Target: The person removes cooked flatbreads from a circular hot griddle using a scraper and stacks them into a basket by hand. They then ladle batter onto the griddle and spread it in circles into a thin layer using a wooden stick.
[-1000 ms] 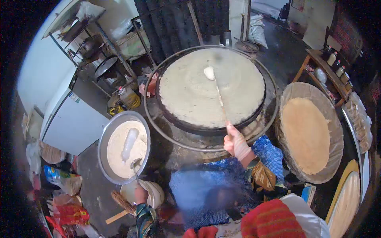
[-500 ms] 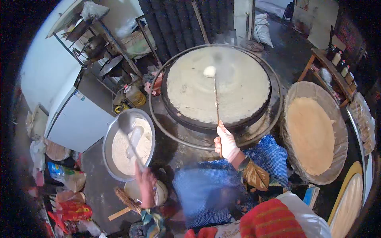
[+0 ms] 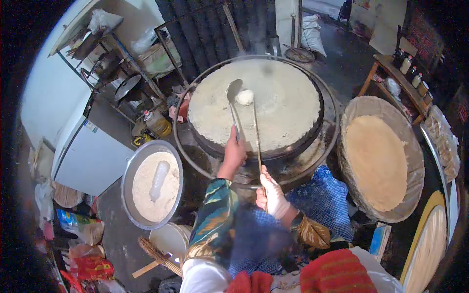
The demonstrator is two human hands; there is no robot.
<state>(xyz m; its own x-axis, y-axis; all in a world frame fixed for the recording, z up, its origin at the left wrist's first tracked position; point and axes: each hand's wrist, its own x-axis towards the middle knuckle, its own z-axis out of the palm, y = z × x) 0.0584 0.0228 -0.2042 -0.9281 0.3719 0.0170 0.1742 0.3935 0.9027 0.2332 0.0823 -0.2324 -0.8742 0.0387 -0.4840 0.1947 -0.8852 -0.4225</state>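
Note:
A pale, thin layer of batter covers most of a large round griddle. My left hand is closed round the handle of a metal ladle, whose bowl is over the left middle of the batter. In my right hand, which looks whitish as if gloved or floured, is a long thin stick. At the stick's far end is a white, rounded lump, close beside the ladle's bowl; what the lump is made of I cannot tell.
A metal basin of pale flour-like mix with a clear scoop-like thing stands to the left, above a bucket. On the right is a lined basket holding a tan round sheet. A metal ring circles the griddle.
My left hand has brought the ladle from the basin up and right, over the griddle. The stick's lump now sits slightly lower and further left in view; the view has shifted a little.

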